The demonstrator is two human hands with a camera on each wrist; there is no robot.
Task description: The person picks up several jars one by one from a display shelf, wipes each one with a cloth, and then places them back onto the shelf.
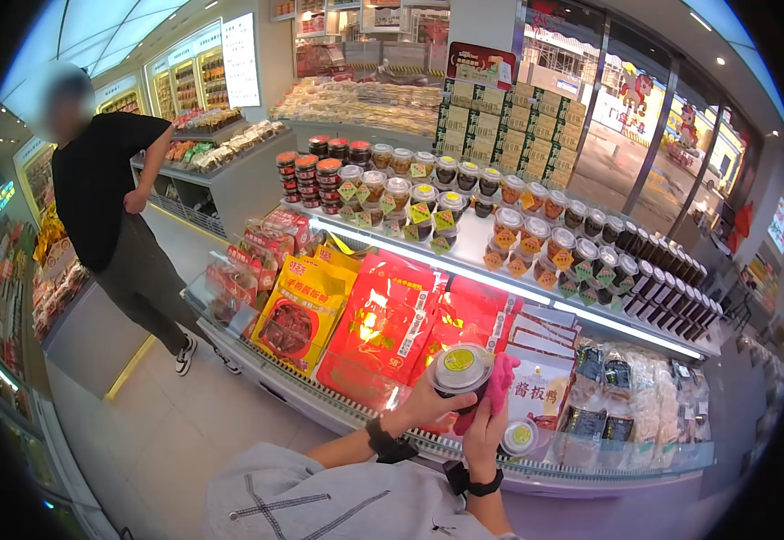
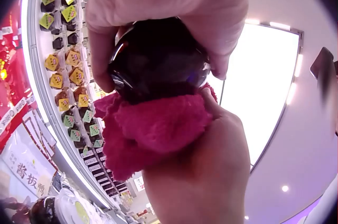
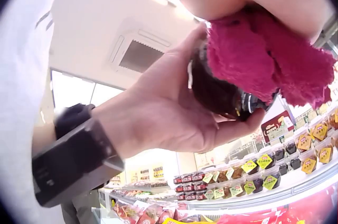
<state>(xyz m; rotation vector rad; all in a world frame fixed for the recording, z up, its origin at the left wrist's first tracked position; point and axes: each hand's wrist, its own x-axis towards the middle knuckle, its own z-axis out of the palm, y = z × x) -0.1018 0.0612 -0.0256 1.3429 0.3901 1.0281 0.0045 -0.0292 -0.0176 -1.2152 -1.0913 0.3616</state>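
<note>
My left hand (image 1: 422,407) holds a dark, glossy, rounded jar (image 2: 158,60), its fingers (image 3: 235,133) curled about the smooth side. A clouded plastic lid (image 1: 482,369) caps it, with a round yellow-green label (image 1: 456,360) on top. My right hand (image 1: 480,441) grips a fuzzy pink cloth (image 2: 158,126), its fingers clamped on the soft folds, which touch the jar. I have both up in the air over the display case (image 1: 590,483), where shiny red packets (image 1: 378,315) and a yellow pouch (image 1: 306,306) lie. A second lidded jar (image 1: 519,436) sits just beside my right hand, near white packets (image 1: 536,389) with dark printing.
</note>
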